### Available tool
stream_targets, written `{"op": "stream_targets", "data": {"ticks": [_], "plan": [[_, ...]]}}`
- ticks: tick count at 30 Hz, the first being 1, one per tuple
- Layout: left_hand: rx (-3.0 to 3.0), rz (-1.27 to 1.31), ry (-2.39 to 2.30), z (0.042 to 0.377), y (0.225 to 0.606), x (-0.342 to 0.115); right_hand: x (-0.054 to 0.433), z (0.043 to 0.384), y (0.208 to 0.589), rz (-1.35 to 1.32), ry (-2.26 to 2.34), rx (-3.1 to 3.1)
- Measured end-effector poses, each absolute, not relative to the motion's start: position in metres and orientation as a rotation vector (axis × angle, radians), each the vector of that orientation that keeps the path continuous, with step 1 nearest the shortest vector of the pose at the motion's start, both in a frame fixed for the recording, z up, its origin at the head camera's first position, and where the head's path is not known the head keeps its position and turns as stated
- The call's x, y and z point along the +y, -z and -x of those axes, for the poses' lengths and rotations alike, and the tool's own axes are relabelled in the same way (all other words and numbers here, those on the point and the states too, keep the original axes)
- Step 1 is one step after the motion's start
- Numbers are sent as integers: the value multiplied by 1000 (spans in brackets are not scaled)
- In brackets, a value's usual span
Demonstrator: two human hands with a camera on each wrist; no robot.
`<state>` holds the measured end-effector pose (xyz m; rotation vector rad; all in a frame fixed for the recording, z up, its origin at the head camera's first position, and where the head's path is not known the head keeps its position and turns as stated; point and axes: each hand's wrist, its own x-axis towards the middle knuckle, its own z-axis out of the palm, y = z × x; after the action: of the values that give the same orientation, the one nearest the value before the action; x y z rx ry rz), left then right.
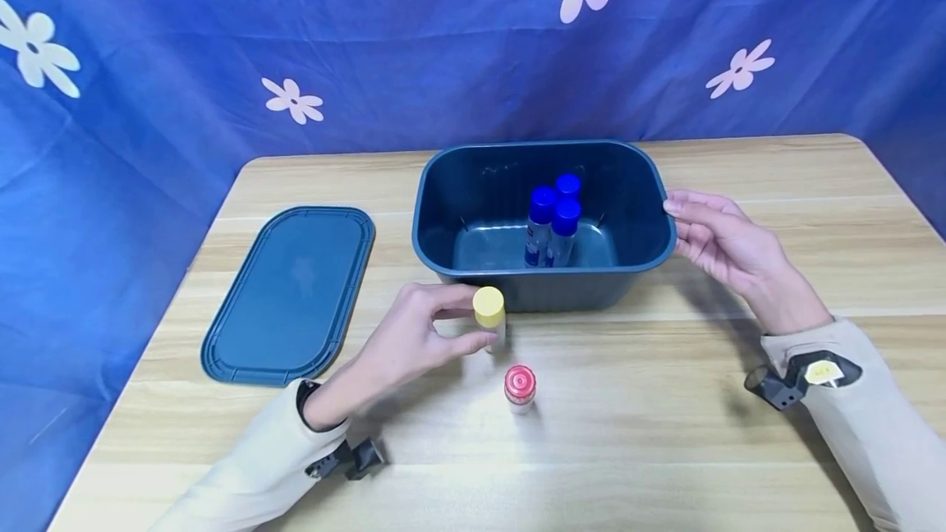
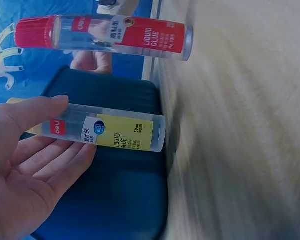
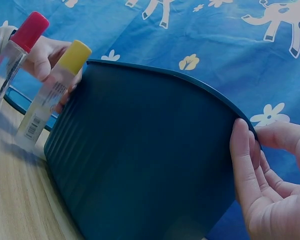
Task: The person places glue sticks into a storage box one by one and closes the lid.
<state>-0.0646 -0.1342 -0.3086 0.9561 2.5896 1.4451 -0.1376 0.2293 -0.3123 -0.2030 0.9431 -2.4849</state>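
Note:
My left hand [image 1: 414, 327] has its thumb and fingers around a yellow-capped liquid glue bottle [image 2: 125, 131], which stands upright just in front of the dark blue bin [image 1: 547, 290]. A red-capped liquid glue bottle [image 1: 521, 388] stands closer to me, apart from both hands. My right hand [image 1: 720, 240] pinches the bin's right rim, thumb on one side and fingers on the other, as the right wrist view shows. Inside the bin, three blue-capped bottles [image 1: 565, 220] stand close together, right of its middle.
A flat dark blue lid [image 1: 291, 294] lies on the wooden table [image 1: 636, 433], left of the bin. Behind the table's far edge hangs a blue cloth [image 1: 443, 48] with white flowers. Both sleeves carry black wrist cameras [image 1: 776, 384].

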Motion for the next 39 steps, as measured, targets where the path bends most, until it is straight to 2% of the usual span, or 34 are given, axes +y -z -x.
{"op": "stream_targets", "data": {"ticks": [17,29,39], "plan": [[2651,-1029,-1388,62,282,-136,229,137,313,198,2486,934],[2548,-1075,-1470,56,230,-133,230,138,313,203,2480,936],[2517,-987,-1527,71,192,-131,229,138,312,204,2477,945]]}}
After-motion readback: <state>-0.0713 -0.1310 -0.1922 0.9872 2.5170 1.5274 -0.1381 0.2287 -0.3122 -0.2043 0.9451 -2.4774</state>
